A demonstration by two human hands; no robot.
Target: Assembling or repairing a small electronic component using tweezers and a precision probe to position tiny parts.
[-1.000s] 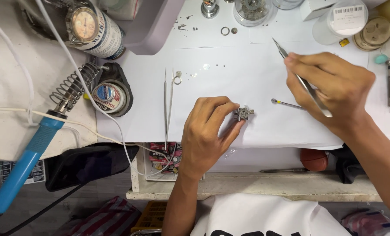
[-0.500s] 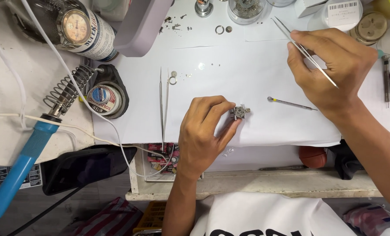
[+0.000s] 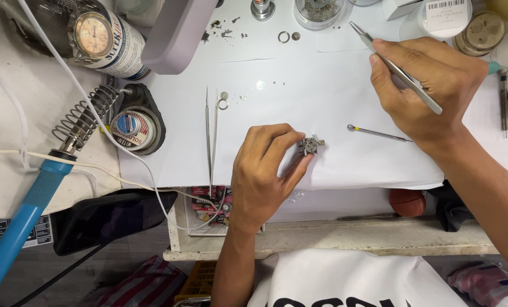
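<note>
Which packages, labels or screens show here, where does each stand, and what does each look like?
Can: top left, lying on its side, white label with blue and red print, a watch strapped over it.
Solder reel: in the black stand left of the paper, round white-and-blue label.
White tub: top right, barcode label on its lid.
Phone: lower left, dark blank screen.
Sticker: bottom left, white, under the blue handle.

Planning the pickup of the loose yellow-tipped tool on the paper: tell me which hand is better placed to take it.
Probably the right hand: the yellow-tipped tool lies just beside it, though it holds tweezers. The left hand is pinching the small metal part.
</note>
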